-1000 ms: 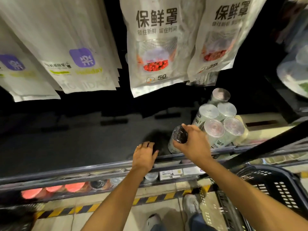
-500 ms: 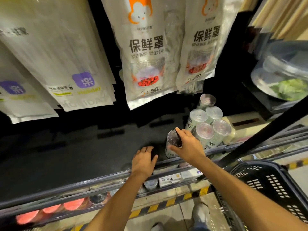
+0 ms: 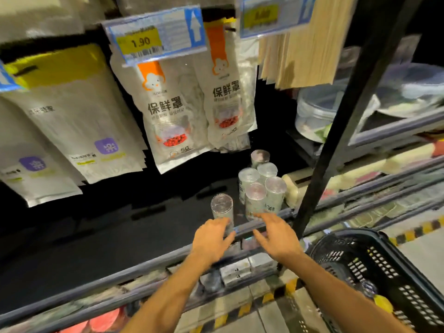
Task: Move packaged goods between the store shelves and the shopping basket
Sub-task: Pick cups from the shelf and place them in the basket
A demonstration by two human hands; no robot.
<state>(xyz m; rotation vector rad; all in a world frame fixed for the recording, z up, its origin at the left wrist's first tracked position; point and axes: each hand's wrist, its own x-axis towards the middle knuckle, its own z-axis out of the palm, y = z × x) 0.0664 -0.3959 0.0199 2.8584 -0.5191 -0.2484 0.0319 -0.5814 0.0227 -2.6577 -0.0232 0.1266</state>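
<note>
Lone canister point(image 3: 222, 207) stands upright at the front of the dark shelf point(image 3: 120, 236), apart from the canister cluster point(image 3: 260, 188), seemingly for easy reach, left hand point(image 3: 211, 239) loose-fingered at its base, right hand point(image 3: 278, 234) spread and empty, basket point(image 3: 360, 260) alongside

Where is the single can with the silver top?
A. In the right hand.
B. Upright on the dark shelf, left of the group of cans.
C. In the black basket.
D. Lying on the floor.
B: the single can stands upright on the shelf, left of the group of cans.
</note>
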